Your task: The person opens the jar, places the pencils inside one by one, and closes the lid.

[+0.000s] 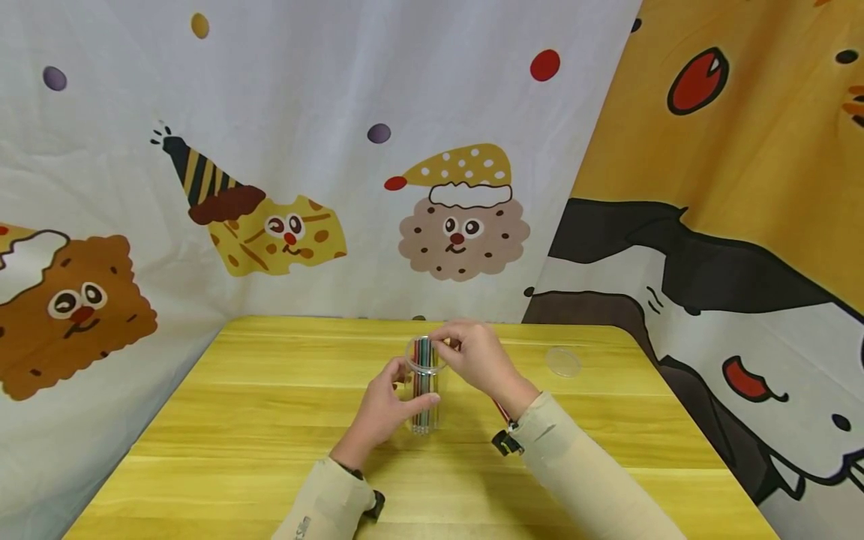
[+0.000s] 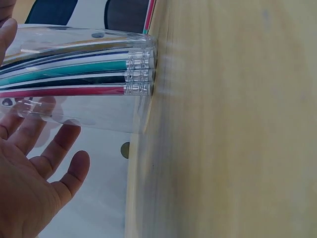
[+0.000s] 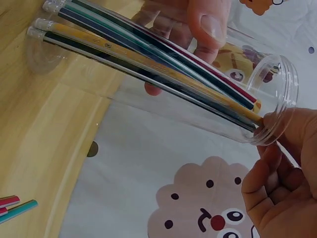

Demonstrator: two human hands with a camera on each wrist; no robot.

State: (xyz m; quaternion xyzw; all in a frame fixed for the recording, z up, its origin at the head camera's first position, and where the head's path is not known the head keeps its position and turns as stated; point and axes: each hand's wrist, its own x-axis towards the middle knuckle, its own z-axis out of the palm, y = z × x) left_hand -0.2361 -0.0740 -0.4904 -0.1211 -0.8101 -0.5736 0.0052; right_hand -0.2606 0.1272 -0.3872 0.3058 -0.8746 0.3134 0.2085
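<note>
A tall clear plastic jar (image 1: 427, 370) stands upright on the table, its mouth uncovered. My left hand (image 1: 386, 409) grips it, thumb on the near side and fingers round the far side. Inside lean several striped pencils (image 2: 104, 69) in red, teal, black and blue, their silver ferrules and eraser ends at the bottom. My right hand (image 1: 475, 358) is at the rim, thumb and forefinger pinching the upper end of a yellow pencil (image 3: 148, 63) just inside the mouth. A dark pencil (image 3: 148, 82) lies beside the yellow one.
A round clear lid (image 1: 563, 361) lies flat on the wooden table (image 1: 283, 405) to the right of the jar. More red and teal pencils (image 3: 19, 212) lie on the tabletop, partly hidden by my right forearm in the head view. A printed curtain (image 1: 304, 90) hangs behind the table.
</note>
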